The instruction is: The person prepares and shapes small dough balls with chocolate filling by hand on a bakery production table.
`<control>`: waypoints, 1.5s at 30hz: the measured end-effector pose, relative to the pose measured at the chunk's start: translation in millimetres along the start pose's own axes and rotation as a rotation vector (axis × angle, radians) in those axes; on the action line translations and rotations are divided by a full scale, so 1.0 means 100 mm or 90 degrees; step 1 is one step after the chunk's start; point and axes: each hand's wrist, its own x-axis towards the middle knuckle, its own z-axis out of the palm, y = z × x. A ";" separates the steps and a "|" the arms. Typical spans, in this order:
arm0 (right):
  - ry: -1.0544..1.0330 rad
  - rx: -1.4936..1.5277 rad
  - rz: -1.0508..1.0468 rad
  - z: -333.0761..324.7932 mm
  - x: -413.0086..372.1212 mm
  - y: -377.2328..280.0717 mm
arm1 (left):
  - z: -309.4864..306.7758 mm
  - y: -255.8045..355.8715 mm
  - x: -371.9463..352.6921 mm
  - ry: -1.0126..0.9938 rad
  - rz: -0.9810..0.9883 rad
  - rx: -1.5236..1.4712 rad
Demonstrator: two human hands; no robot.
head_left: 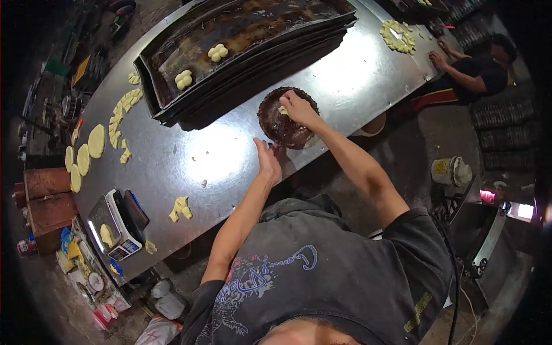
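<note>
A round dark-brown pan [299, 138] with a crusty rim sits near the table's front edge. Over it is my right hand [296, 109], its fingers closed around a small piece of pale yellow dough [283, 110]. My left hand [268, 162] is at the pan's near left side, fingers stretched out and holding nothing. Left of that hand, a few cut dough pieces [181, 208] lie on the metal table [230, 172].
A stack of dark baking trays [253, 63] bears two clusters of dough balls [218, 53]. Dough strips [118, 118] and flat dough ovals [96, 141] lie at the left, by a digital scale [118, 230]. At the far right, another person [477, 75] works near a dough ring [397, 37].
</note>
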 end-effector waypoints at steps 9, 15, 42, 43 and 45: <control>-0.096 0.319 0.114 0.60 -0.60 -0.51 | -0.67 0.77 -0.61 0.005 0.260 0.225; -0.381 0.952 0.140 0.44 -0.90 -2.06 | -0.72 1.58 -1.21 -0.040 0.457 0.357; -0.083 0.252 -0.453 1.59 -1.40 -3.31 | -1.75 2.43 -1.82 0.016 0.321 0.073; -0.065 0.230 -0.474 1.62 -1.35 -3.26 | -1.74 2.41 -1.77 -0.005 0.307 0.076; -0.075 0.215 -0.527 1.64 -1.27 -3.15 | -1.79 2.40 -1.66 -0.047 0.245 0.070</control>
